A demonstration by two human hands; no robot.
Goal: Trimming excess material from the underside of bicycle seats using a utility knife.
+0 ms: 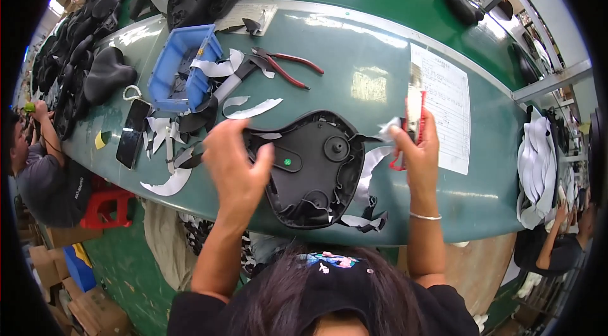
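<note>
A black bicycle saddle [310, 165] lies underside up on the green table, its narrow end toward my left hand [237, 162]. That hand is at the narrow end, thumb and fingers apart, gripping nothing I can see; whether it touches the saddle is unclear. To the saddle's right, my right hand [419, 146] is closed round a red-handled tool [415, 105] with a metal end pointing away from me, blurred. Next to its thumb is a pale scrap [389, 127], linked to a dark strip running to the saddle's edge. White-and-black trimmings [369, 177] lie along the saddle's right side.
Red-handled pliers [291, 67], a blue bin [180, 70], a phone [132, 133] and loose scraps lie to the left. A printed sheet [443, 108] is at the right. More saddles [109, 76] are piled beyond, and other people work on both sides.
</note>
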